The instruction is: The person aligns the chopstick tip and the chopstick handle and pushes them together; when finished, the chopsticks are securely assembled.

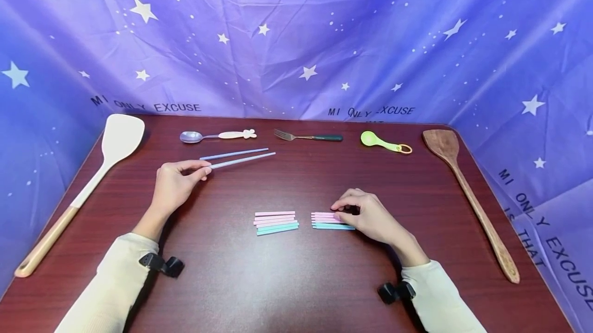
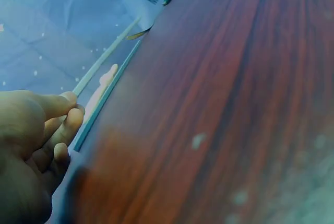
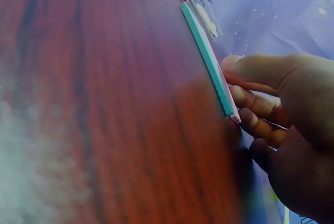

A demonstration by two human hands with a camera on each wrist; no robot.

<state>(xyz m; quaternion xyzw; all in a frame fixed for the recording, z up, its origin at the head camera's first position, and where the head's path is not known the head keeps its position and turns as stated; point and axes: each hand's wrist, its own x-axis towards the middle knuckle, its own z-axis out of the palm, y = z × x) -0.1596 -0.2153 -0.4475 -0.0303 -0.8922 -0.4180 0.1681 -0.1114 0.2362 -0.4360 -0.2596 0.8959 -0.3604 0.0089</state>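
Note:
In the head view my left hand (image 1: 175, 182) is at the left, pinching the near end of a pale blue chopstick (image 1: 243, 160) between thumb and fingers. In the left wrist view this chopstick (image 2: 107, 56) slants up above the table. A second blue chopstick (image 1: 233, 154) lies just behind it. My right hand (image 1: 370, 215) is bent over the right-hand group of short pink sticks (image 1: 323, 217) and turquoise sticks (image 1: 332, 226). Its thumb and fingertips are at the pink ones; whether they grip one is unclear. To their left lie more pink sticks (image 1: 275, 216) and turquoise sticks (image 1: 278, 228).
Along the back lie a spoon (image 1: 233, 134), a fork (image 1: 326, 138) and a green measuring spoon (image 1: 382, 142). A white spatula (image 1: 121, 140) is at the left edge, a wooden spatula (image 1: 477, 199) at the right. A starry purple cloth (image 1: 278, 65) hangs behind the table (image 1: 222, 292).

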